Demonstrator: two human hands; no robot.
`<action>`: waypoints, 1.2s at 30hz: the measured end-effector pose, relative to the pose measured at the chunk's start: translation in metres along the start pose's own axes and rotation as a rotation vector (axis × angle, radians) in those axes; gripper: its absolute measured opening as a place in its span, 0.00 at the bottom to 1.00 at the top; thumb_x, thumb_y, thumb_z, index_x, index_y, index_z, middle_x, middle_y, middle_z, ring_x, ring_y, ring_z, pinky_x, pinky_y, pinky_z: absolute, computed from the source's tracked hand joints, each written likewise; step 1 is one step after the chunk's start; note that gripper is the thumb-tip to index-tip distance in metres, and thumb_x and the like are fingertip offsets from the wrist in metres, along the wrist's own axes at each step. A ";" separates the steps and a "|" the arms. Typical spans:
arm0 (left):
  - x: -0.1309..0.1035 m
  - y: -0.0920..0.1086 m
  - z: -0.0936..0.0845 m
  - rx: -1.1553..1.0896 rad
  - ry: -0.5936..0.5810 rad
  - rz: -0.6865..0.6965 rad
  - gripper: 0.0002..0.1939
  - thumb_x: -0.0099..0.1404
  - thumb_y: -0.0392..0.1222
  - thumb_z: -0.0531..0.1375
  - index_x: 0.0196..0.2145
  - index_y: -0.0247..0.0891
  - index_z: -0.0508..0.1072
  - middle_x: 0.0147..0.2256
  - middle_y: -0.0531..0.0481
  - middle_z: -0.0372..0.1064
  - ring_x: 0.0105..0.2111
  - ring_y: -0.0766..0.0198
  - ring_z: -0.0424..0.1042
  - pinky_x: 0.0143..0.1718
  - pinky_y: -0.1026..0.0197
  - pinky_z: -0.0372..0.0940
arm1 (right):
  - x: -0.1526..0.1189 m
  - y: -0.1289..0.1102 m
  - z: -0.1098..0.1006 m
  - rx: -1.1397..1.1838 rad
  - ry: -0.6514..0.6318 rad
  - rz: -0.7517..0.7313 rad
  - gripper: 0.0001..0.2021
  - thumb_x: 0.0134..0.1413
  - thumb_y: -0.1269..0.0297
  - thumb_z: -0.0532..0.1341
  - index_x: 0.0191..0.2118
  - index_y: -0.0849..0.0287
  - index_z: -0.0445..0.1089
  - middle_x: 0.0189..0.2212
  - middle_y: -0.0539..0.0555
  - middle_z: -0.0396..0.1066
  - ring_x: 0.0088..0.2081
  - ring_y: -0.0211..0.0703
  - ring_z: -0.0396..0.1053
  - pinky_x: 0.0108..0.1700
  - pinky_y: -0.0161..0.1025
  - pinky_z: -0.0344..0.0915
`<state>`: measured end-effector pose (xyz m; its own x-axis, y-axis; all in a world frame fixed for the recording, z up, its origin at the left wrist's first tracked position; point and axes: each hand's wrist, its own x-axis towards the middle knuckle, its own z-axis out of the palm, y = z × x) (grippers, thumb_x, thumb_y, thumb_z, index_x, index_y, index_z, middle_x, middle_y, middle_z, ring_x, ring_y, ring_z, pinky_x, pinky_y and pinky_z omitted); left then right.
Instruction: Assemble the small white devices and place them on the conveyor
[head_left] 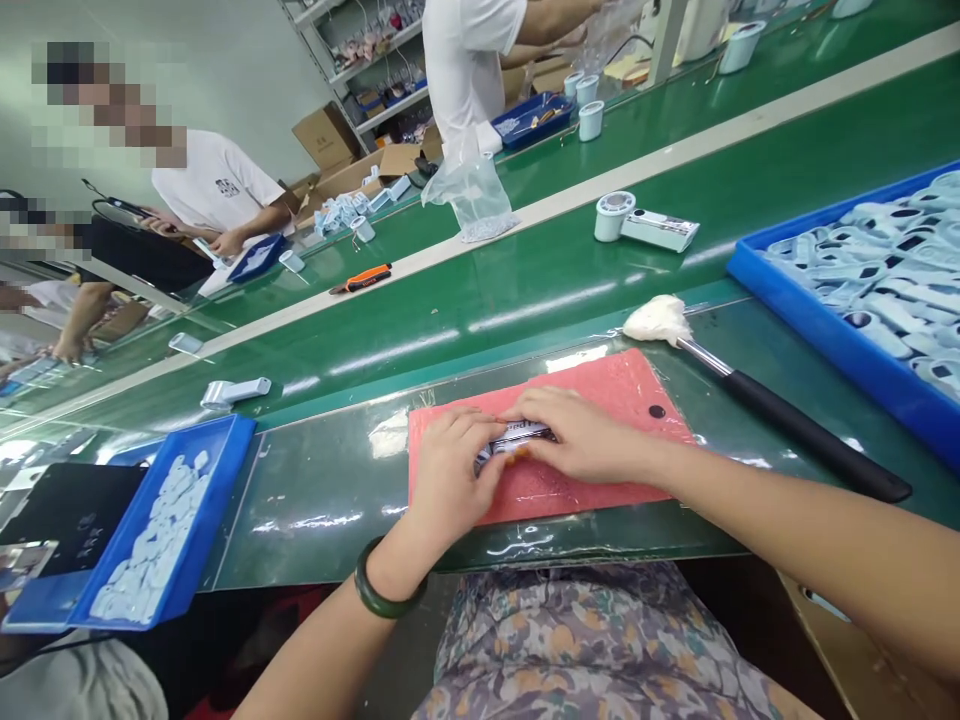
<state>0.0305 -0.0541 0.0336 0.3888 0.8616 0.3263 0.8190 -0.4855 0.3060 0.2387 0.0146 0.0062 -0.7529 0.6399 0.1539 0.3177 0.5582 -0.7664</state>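
in the head view, both hands meet over a pink mat (600,385) lying on the green table (337,500) just in front of the person. the left hand (448,475), with a dark green bangle (386,592) on its wrist, and the right hand (581,435) together press on a small dark-and-silver part (517,437) at the middle of the mat; each grip is clenched about that part, fingers curled over it, so most of it is hidden. a hammer (750,395) with a white wrapped head and black handle lies on the table just right of the mat, untouched. a blue tray (810,320) of pale blue pieces sits at the far right, and a smaller blue tray (217,480) of similar pieces sits at the left edge. beyond, on the green belt, stand a pale blue device (645,222), an orange-and-black tool (364,278) and a clear plastic bag (469,195). two other people in white shirts work at the far side.
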 end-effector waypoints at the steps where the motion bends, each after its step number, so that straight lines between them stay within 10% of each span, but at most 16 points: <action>1: 0.001 0.000 0.001 -0.004 0.004 -0.013 0.08 0.69 0.39 0.61 0.45 0.39 0.74 0.44 0.46 0.79 0.47 0.53 0.74 0.51 0.47 0.70 | 0.000 0.000 0.002 -0.018 0.013 0.000 0.10 0.66 0.72 0.61 0.51 0.56 0.72 0.48 0.54 0.72 0.51 0.52 0.66 0.53 0.50 0.64; 8: 0.003 0.003 -0.002 0.048 -0.036 0.022 0.09 0.69 0.37 0.59 0.47 0.40 0.74 0.46 0.45 0.78 0.50 0.52 0.74 0.53 0.45 0.70 | 0.000 0.006 -0.001 -0.099 -0.013 -0.096 0.08 0.70 0.65 0.60 0.51 0.57 0.71 0.46 0.56 0.72 0.49 0.52 0.68 0.51 0.51 0.67; 16: 0.021 -0.001 -0.013 0.423 -0.234 0.056 0.12 0.67 0.40 0.61 0.47 0.41 0.75 0.44 0.43 0.76 0.47 0.49 0.73 0.48 0.46 0.70 | -0.003 0.013 -0.019 -0.098 0.009 -0.146 0.29 0.61 0.68 0.67 0.66 0.54 0.62 0.64 0.57 0.61 0.64 0.53 0.59 0.65 0.51 0.62; 22: 0.112 -0.077 -0.048 0.584 -0.194 0.113 0.11 0.63 0.32 0.57 0.40 0.38 0.79 0.44 0.38 0.76 0.54 0.40 0.71 0.54 0.37 0.66 | -0.015 0.006 -0.089 -0.536 0.313 0.224 0.20 0.68 0.70 0.61 0.63 0.54 0.68 0.56 0.57 0.68 0.55 0.49 0.68 0.59 0.45 0.67; 28: 0.177 -0.149 -0.038 0.589 -0.106 -0.065 0.21 0.67 0.26 0.48 0.42 0.35 0.81 0.55 0.32 0.72 0.62 0.31 0.65 0.55 0.21 0.60 | -0.061 0.043 -0.178 -0.829 0.499 0.725 0.13 0.72 0.71 0.55 0.56 0.63 0.73 0.51 0.64 0.70 0.54 0.57 0.68 0.56 0.55 0.67; 32: 0.154 -0.144 -0.025 0.496 -0.088 -0.031 0.27 0.65 0.25 0.48 0.55 0.36 0.77 0.59 0.29 0.69 0.64 0.29 0.63 0.54 0.23 0.63 | -0.075 0.077 -0.213 -0.896 0.504 0.961 0.09 0.70 0.62 0.63 0.41 0.63 0.75 0.45 0.60 0.72 0.51 0.52 0.70 0.53 0.55 0.69; 36: 0.083 -0.128 -0.025 0.463 -0.169 0.004 0.29 0.64 0.27 0.53 0.59 0.47 0.74 0.63 0.40 0.67 0.67 0.43 0.61 0.63 0.32 0.62 | -0.063 0.094 -0.221 -0.874 0.574 0.977 0.28 0.63 0.53 0.68 0.17 0.64 0.64 0.39 0.78 0.72 0.50 0.70 0.70 0.45 0.65 0.63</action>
<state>-0.0524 0.0752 0.0439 0.4237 0.8906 0.1652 0.9041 -0.4048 -0.1368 0.4430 0.1438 0.0620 0.2371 0.9536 0.1854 0.9688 -0.2178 -0.1187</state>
